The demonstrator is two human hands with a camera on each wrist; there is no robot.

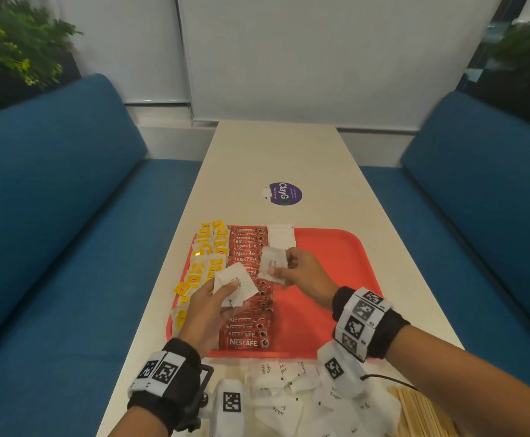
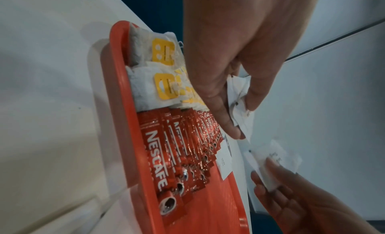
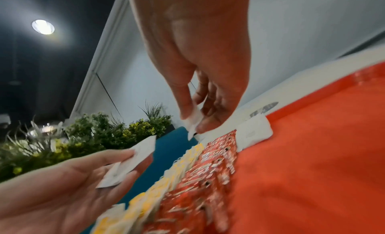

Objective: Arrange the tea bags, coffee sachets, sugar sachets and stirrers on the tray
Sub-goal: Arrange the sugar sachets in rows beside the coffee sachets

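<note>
Meanwhile, both hands above red tray (image 1: 336, 257) on table (image 1: 273, 152). Left hand (image 1: 208, 305) grip clamped on small stack of sugar sachets (image 1: 235, 283); right hand (image 1: 301, 275) grip pinching one sugar sachet (image 1: 271, 263). Tea bags (image 1: 207, 253), then coffee sachets (image 1: 248, 310), rowed along tray's left. Loose sachets (image 1: 289, 392) and stirrers (image 1: 421, 411) near table's front edge.

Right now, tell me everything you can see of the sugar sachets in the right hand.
The sugar sachets are white, square paper packets with small dark print, too blurred to read here. The right hand pinches them between thumb and fingertips, seemingly several stacked; the exact count is unclear. They hang tilted in the air above the red tray, over the edge of the coffee sachets, just short of the white sachets already laid at the tray's far edge. Nothing else touches them.
</note>
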